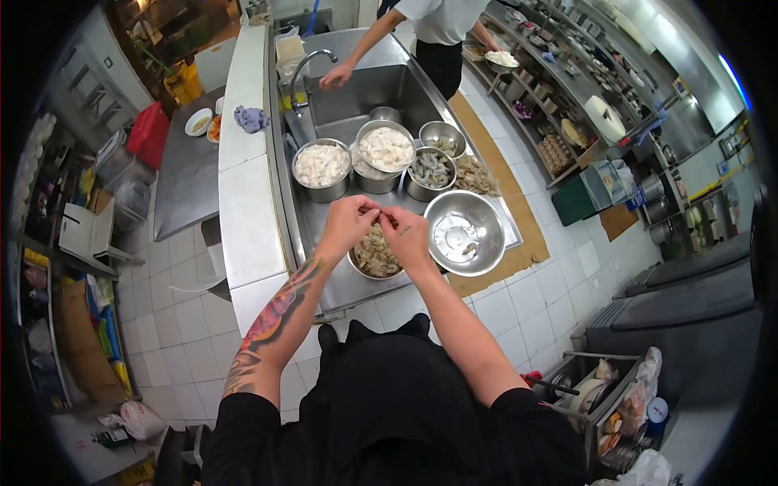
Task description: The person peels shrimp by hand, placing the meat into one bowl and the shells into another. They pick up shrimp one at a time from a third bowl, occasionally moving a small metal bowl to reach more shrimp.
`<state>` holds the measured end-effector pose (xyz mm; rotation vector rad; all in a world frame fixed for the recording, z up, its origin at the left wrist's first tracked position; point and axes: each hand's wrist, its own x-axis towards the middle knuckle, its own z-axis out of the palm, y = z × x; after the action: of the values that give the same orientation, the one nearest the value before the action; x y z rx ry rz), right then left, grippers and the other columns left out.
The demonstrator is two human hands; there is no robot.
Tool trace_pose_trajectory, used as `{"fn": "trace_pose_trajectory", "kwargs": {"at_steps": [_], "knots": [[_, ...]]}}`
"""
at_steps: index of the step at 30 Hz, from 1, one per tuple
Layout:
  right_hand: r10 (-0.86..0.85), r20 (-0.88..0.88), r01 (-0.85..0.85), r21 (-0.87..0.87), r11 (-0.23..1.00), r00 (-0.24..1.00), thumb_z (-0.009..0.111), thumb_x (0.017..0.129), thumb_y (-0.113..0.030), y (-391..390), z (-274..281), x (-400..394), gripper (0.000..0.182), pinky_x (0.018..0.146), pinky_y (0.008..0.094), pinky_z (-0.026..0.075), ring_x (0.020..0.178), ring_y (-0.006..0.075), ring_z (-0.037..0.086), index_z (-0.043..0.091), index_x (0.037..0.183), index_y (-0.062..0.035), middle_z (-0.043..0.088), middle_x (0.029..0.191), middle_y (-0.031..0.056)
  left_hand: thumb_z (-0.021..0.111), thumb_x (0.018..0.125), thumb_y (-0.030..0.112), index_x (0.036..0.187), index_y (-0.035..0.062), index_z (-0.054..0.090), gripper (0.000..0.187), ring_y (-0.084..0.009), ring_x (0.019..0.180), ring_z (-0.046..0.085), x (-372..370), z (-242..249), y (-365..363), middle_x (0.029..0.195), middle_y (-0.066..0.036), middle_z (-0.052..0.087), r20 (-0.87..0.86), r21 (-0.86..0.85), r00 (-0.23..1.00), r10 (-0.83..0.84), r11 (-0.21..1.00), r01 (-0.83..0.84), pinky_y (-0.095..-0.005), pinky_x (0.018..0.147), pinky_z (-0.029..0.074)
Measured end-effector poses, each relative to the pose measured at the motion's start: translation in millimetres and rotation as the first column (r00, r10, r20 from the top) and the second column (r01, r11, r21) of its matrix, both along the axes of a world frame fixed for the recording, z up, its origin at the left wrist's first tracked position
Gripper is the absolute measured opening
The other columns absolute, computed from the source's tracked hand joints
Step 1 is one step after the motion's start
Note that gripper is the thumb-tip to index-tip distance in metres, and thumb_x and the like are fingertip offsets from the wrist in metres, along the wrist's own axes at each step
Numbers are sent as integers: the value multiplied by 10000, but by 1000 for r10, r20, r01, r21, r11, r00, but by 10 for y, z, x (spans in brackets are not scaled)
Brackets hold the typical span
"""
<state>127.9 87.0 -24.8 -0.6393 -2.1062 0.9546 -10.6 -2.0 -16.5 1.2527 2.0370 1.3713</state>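
Observation:
My left hand [351, 221] and my right hand [403, 233] meet at the fingertips above a pot of shrimp shells [377, 257]. Both are closed in a pinch; what lies between the fingers is too small to make out. Right of my right hand is a wide steel bowl [465, 233] with a few small pieces in it. Beyond my hands stand a pot of grey shrimp [431, 169], a smaller bowl of shrimp [442, 140], and pots of pale pieces [322, 165] [386, 149]. A heap of shells [476, 176] lies on the counter to the right.
A co-worker [442, 28] stands at the sink's far side, one hand over the basin [365, 93], the other near a bowl of white food [502, 60]. The faucet [301, 79] is at the sink's left. A purple cloth [251, 119] lies on the white tiled ledge [243, 166].

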Motion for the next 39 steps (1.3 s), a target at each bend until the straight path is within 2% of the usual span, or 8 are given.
{"fn": "trace_pose_trajectory", "kwargs": {"at_steps": [7,9,15,22,27,34,37,39], "knots": [[-19,-4,19,-104,994,1000,695,877,-61,-14,57,-53,140,689,355,567,741,256,740,747,982,15,747,883,196,737,906,61,1027,-64,746,174,-129,784,732,34,82,-10,897,-110,770,188,20,982,24,999,-28,-259,702,595],[-15,-33,0,-400,917,999,689,896,-57,28,73,-41,142,682,315,573,740,178,730,741,985,41,763,863,145,736,913,59,1029,-67,744,171,-134,786,731,25,69,-8,904,-108,766,264,32,964,16,999,-25,-260,703,600],[34,-300,-242,-690,683,953,706,898,-63,199,-18,54,195,696,256,580,782,131,721,721,1028,81,752,848,105,726,935,56,1081,-77,717,198,-132,814,720,-37,62,18,939,-110,755,461,115,878,-125,990,81,-267,726,607],[92,-28,-96,-360,928,995,608,985,-45,112,238,126,191,707,267,598,815,144,731,690,1103,82,753,920,119,708,948,54,1104,-58,710,191,-136,852,720,12,70,35,972,-109,751,393,107,911,-123,990,88,-272,759,605],[121,-294,-286,-618,732,948,610,986,-58,187,88,116,200,721,273,599,794,151,727,687,1110,79,751,932,121,699,958,65,1126,-54,701,205,-150,875,728,-22,123,16,1001,-120,750,539,163,824,-175,981,101,-280,782,608],[131,-337,-344,-715,609,932,599,993,-61,257,165,148,207,722,279,604,779,165,727,671,1140,66,746,943,118,695,957,57,1143,-57,693,218,-154,883,727,-16,153,7,1012,-119,745,619,226,748,-239,967,122,-283,794,608],[119,-256,-264,-666,698,959,629,979,-77,226,250,128,198,714,273,600,765,154,726,694,1099,67,751,907,110,692,946,44,1119,-53,715,200,-136,858,724,3,147,-2,983,-111,755,504,186,847,-172,979,87,-269,779,601],[122,-35,-127,-307,943,992,652,960,-81,188,320,136,184,695,260,587,750,134,722,718,1050,65,753,858,99,693,937,38,1108,-50,731,196,-125,849,723,56,133,12,968,-106,762,406,157,904,-134,985,75,-259,769,594]]}}
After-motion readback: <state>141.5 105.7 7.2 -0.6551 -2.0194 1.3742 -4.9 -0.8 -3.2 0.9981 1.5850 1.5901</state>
